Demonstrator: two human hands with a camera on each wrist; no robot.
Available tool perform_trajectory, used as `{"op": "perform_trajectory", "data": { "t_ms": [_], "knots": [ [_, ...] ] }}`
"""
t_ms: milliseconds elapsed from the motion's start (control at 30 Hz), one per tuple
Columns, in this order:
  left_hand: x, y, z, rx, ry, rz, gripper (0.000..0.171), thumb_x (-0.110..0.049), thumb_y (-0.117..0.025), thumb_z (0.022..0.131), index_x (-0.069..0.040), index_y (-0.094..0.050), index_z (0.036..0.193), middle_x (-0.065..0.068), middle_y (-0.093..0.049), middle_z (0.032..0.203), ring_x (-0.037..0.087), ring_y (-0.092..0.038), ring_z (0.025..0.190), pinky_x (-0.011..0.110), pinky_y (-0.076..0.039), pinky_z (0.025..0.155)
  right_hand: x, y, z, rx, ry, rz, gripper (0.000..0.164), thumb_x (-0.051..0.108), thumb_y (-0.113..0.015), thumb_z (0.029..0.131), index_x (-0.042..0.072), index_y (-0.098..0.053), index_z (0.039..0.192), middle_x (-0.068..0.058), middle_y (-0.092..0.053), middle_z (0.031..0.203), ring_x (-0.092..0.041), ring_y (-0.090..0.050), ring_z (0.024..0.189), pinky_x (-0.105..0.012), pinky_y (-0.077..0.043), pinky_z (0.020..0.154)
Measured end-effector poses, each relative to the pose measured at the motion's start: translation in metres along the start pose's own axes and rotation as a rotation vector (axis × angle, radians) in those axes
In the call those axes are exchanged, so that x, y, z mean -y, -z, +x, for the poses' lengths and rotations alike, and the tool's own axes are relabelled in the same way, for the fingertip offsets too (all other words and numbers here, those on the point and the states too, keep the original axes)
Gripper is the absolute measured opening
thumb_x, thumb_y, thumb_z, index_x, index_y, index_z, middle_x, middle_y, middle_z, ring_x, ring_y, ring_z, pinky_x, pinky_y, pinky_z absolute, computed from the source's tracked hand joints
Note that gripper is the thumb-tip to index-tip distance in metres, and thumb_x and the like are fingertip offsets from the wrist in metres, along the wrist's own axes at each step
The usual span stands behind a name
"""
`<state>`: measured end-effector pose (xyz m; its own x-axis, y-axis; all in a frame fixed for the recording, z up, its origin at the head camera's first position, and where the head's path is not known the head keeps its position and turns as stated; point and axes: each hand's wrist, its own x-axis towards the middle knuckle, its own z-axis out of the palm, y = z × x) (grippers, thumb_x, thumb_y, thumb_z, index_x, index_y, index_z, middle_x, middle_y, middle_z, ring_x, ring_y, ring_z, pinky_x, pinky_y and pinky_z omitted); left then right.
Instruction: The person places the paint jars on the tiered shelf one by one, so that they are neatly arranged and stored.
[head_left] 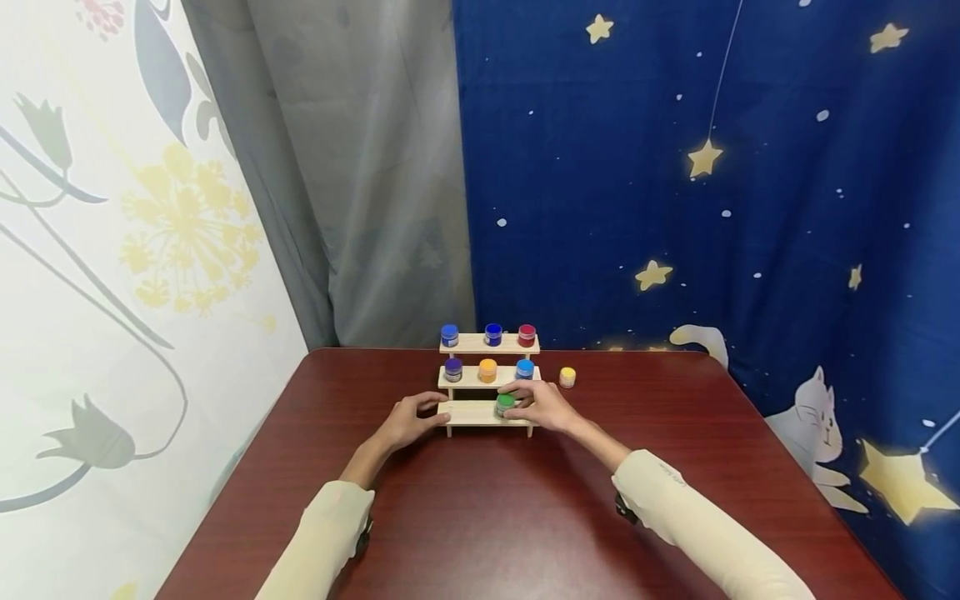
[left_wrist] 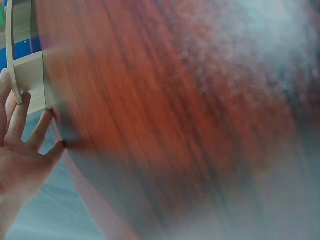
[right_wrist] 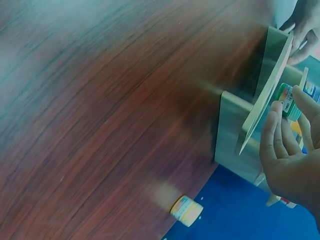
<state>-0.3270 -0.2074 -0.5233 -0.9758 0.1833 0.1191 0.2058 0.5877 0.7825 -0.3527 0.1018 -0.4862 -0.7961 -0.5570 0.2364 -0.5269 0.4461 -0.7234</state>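
Observation:
A three-tier wooden display rack (head_left: 480, 414) stands on the table. My right hand (head_left: 546, 406) pinches a green paint jar (head_left: 506, 406) between thumb and fingers at the lowest tier; in the right wrist view the jar (right_wrist: 287, 100) is tilted with that camera. Whether its base touches the board is hard to tell. My left hand (head_left: 408, 421) grips the left end of the lowest tier, thumb in front and fingers behind. The left wrist view shows its fingers against the rack's end (left_wrist: 31, 80). Behind my right fingers, a light blue jar (head_left: 525, 367) is partly hidden.
Purple (head_left: 453, 370) and orange (head_left: 487, 371) jars share the middle tier. On the top tier stand two blue jars (head_left: 449, 336) and a red one (head_left: 527, 335). A yellow jar (head_left: 567, 377) stands on the table (head_left: 480, 517) right of the rack. Curtains hang behind.

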Motion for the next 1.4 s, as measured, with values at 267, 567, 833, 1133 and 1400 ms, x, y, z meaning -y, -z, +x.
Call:
{"op": "perform_trajectory", "data": {
  "t_ms": [267,567,833,1133,1400],
  "knots": [
    [0.0,-0.001,0.001,-0.006,-0.002,0.002,0.035,-0.024,-0.08,0.095,-0.013,-0.073,0.127,0.017,-0.069,0.132,0.033,-0.059,0.132,0.052,-0.046,0.109,0.002,-0.02,0.013,0.011,-0.007,0.027,0.039,0.009,-0.085,0.088,0.004,-0.073,0.125,-0.016,-0.074,0.117,-0.028,-0.075,0.099,-0.032,-0.061,0.083],
    [0.001,-0.001,-0.001,0.0,0.005,-0.022,0.035,-0.023,-0.079,0.095,-0.013,-0.072,0.127,0.019,-0.068,0.133,0.034,-0.059,0.133,0.053,-0.047,0.108,0.012,-0.036,0.023,0.019,-0.001,0.07,0.04,0.008,-0.084,0.088,0.001,-0.072,0.126,-0.019,-0.074,0.117,-0.032,-0.075,0.101,-0.031,-0.061,0.084],
    [0.0,-0.001,-0.001,0.003,0.005,-0.026,0.034,-0.023,-0.079,0.095,-0.012,-0.072,0.127,0.019,-0.069,0.132,0.035,-0.058,0.133,0.053,-0.048,0.107,0.017,-0.045,0.029,0.031,0.004,0.114,0.042,0.006,-0.082,0.09,-0.001,-0.07,0.129,-0.021,-0.073,0.119,-0.033,-0.074,0.103,-0.033,-0.06,0.085],
    [0.0,-0.003,0.0,-0.001,0.005,-0.015,0.034,-0.024,-0.079,0.095,-0.013,-0.072,0.127,0.018,-0.069,0.131,0.034,-0.059,0.133,0.053,-0.047,0.107,0.017,-0.048,0.031,0.017,0.014,0.095,0.044,0.007,-0.083,0.089,-0.003,-0.068,0.13,-0.02,-0.074,0.117,-0.037,-0.074,0.104,-0.035,-0.06,0.086],
    [0.001,-0.001,0.0,0.006,0.009,-0.001,0.036,-0.024,-0.078,0.096,-0.012,-0.071,0.129,0.017,-0.069,0.133,0.033,-0.058,0.134,0.053,-0.048,0.107,0.018,-0.049,0.033,0.011,0.004,0.08,0.045,0.008,-0.084,0.089,0.0,-0.069,0.13,-0.018,-0.073,0.119,-0.029,-0.074,0.103,-0.034,-0.06,0.087]
  ]
}}
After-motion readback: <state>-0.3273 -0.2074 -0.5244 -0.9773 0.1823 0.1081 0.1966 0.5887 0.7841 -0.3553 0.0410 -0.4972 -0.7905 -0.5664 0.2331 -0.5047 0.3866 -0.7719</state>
